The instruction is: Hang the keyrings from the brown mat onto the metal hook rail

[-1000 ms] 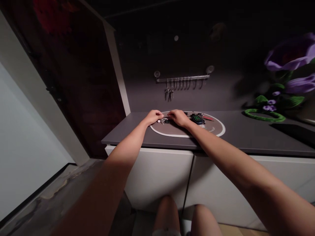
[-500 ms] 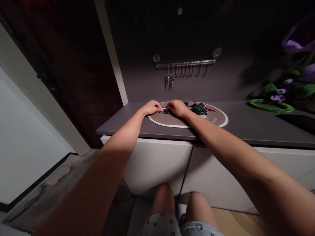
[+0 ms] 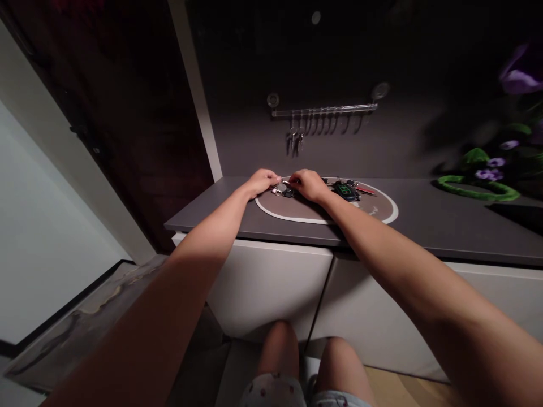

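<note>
While dim light leaves much of the room dark, we see one grey counter [image 3: 428, 217] running along a dark wall [image 3: 250, 141], above a white cabinet [image 3: 271, 282] with two doors in view. Taking the mat's centre as our dial and the wall as twelve, one dark door [image 3: 127, 113] stands at ten o'clock, and the marbled floor [image 3: 102, 299] shows at eight. Two bare knees [image 3: 279, 347] are at six, in front of the cabinet.

One oval mat [image 3: 292, 216], brown with a pale rim, lies on the counter. On it we count one bunch [image 3: 284, 188] of metal rings and charms at nine o'clock, one black fob [image 3: 347, 192] with green marks at two, and one red strip [image 3: 365, 190] near three; the keys around the fob are too small to number.

At twelve we see one clear rail [image 3: 326, 111] on two round mounts [image 3: 273, 100], with two sets of keys [image 3: 293, 138] hanging at its left end; its other hooks blur together. Toward two and three are purple flowers [image 3: 490, 174] and one green ring [image 3: 504, 195].

The left hand [image 3: 263, 182] has its fingertips drawn together at the bunch's ten o'clock edge; the right hand [image 3: 310, 185] curls just beside it at two. We cannot tell whether either grasps anything.
</note>
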Demonstrator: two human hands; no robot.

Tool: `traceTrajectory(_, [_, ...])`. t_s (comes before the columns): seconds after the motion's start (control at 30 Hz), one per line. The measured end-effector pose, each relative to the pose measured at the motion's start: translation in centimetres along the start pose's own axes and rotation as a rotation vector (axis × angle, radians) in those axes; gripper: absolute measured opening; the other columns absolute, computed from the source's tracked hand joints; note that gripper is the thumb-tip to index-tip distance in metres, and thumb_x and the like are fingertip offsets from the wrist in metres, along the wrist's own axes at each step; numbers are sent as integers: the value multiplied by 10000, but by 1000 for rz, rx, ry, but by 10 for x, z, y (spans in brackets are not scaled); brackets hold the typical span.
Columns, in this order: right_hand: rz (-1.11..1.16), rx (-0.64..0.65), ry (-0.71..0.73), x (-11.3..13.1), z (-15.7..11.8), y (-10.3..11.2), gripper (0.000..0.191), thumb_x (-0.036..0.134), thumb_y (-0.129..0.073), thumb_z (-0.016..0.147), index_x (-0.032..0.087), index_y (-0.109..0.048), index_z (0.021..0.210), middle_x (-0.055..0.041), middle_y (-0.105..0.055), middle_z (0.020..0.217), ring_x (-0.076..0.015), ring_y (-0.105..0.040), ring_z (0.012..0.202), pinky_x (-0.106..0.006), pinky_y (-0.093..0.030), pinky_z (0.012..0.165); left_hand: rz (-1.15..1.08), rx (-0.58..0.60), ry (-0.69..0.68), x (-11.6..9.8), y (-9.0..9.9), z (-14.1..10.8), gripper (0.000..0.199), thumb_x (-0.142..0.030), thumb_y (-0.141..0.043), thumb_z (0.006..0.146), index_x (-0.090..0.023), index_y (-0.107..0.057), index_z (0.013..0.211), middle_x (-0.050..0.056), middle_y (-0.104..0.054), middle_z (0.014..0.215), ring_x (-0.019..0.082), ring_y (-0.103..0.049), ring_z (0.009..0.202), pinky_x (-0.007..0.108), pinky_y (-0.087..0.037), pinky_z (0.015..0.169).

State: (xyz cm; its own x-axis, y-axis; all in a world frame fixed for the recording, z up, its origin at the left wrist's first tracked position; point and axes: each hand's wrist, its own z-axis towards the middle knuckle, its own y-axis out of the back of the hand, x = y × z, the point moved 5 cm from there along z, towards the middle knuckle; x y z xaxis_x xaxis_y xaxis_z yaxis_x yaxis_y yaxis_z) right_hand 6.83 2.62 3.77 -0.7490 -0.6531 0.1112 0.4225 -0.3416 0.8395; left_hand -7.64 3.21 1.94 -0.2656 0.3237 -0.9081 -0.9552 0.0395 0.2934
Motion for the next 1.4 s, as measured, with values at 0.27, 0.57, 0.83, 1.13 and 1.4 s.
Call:
traceTrajectory(0.27, [13,-64,1,1,-1,7,215,254,-531,799,152,-657,940,-97,-640,913,-173,-557,815,-252,-380,716,-289,-49,54,-4,2,0,159,-217,-624,757,-89,-598,667,11,-566,572,49,-479,481,204,-423,567])
traceTrajectory(0.57, [216,-113,-19,13,-4,19,242,266,-492,800,165,-642,961,-60,-657,924,-152,-563,818,-256,-396,751,-582,-36,33,-14,3,-6,166,-250,-617,766,-91,-589,730,24,-585,672,77,-546,625,238,-462,664])
traceTrajectory(0.83, [524,-180,-67,19,-5,26,303,326,-436,828,155,-610,1008,-39,-661,846,-131,-559,754,-270,-408,757,-660,-23,4,-21,3,-6,190,-294,-626,758,-110,-581,738,13,-585,698,77,-544,654,239,-453,691])
traceTrajectory(1.13, [701,-183,-44,11,2,15,313,408,-491,784,140,-602,901,-26,-631,749,-106,-521,653,-246,-410,670,-719,16,36,-21,-2,-8,154,-264,-619,766,-115,-587,746,7,-586,703,65,-537,637,238,-441,695])
traceTrajectory(1.4, [801,-120,-96,9,3,9,267,387,-563,715,145,-595,823,9,-580,655,-87,-478,565,-230,-396,589,-738,12,28,-20,-4,-6,137,-238,-621,763,-110,-579,735,12,-588,708,73,-544,637,247,-454,685])
